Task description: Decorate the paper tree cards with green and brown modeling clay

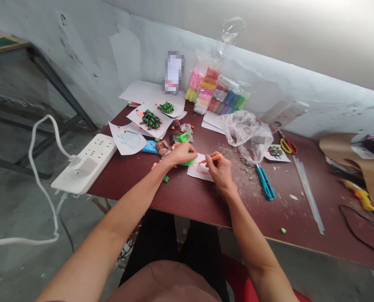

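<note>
My right hand (219, 170) is closed around an orange pen (210, 159), its tip over a small white paper (197, 171) that has orange lines drawn on it. At the paper's left edge rests my left hand (184, 154), with green clay (188, 162) under its fingers; whether those fingers pinch anything is too small to tell. Just behind my left hand lie more green clay (183, 137) and brown clay (163, 148). A small green lump (166, 178) sits on the table in front of my left wrist.
Hedgehog pictures (151, 120) and a power strip (85, 164) are at the left. Bagged coloured clay (218, 94) stands by the wall. On the right lie a teal cutter (265, 182), scissors (288, 146), clear glue sticks (309, 195) and a yellow glue gun (359, 195).
</note>
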`<state>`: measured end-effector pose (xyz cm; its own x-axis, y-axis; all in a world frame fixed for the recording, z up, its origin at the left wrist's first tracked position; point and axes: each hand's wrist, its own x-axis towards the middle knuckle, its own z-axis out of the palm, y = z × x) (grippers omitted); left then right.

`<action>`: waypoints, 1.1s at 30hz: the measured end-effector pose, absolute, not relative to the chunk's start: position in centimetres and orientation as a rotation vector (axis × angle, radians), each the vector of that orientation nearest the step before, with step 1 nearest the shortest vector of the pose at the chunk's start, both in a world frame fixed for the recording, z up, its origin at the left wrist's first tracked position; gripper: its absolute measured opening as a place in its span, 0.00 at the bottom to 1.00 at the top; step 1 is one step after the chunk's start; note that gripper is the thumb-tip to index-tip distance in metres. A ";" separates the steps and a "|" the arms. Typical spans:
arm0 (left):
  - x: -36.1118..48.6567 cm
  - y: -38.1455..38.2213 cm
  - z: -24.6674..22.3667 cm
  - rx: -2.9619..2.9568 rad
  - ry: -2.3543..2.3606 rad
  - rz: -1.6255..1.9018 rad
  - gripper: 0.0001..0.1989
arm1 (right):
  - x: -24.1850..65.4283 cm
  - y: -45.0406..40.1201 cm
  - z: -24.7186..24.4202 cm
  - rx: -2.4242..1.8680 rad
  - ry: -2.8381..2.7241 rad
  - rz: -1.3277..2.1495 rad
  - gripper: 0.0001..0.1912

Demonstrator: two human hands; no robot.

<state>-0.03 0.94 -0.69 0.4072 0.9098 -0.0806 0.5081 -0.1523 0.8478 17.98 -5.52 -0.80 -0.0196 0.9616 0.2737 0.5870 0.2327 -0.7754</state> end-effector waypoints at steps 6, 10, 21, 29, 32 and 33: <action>-0.1 0.9 -0.7 1.795 1.228 0.586 0.11 | 18.0 -5.5 -0.8 -1.445 -1.709 0.601 0.24; -0.1 1.0 -0.8 1.803 1.232 0.583 0.11 | 18.1 -5.4 -0.9 -1.467 -1.728 0.593 0.24; 0.0 1.0 -0.8 1.807 1.241 0.580 0.11 | 18.1 -5.5 -1.0 -1.447 -1.696 0.644 0.24; 0.0 1.0 -0.6 1.822 1.247 0.566 0.11 | 18.3 -5.2 -1.1 -1.491 -1.744 0.567 0.23; 0.0 0.9 -0.7 1.832 1.246 0.561 0.11 | 18.2 -5.3 -1.0 -1.482 -1.751 0.552 0.22; 0.0 0.9 -0.7 1.833 1.242 0.562 0.11 | 18.2 -5.3 -1.0 -1.472 -1.749 0.554 0.21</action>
